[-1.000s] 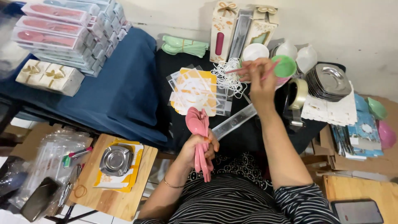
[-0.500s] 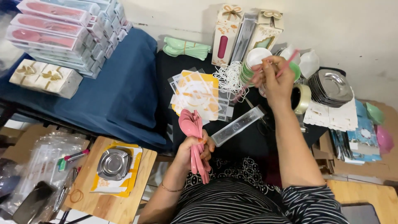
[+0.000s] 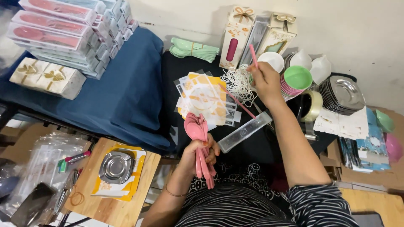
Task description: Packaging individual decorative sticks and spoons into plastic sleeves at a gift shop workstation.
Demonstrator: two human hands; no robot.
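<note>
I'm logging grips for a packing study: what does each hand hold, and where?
Left hand grips a bunch of pink spoons around the handles, bowls up. Right hand pinches a pink stick at its lower end.

A pale, off-white wall closes the scene along the far edge of the table, with scuffs and small dark marks near its base. The table top is dark, almost black. To its left, a blue cloth covers an adjoining surface and hangs over the near edge. A low wooden stool stands on light floor tiles. Lighting is even and diffuse.
</note>
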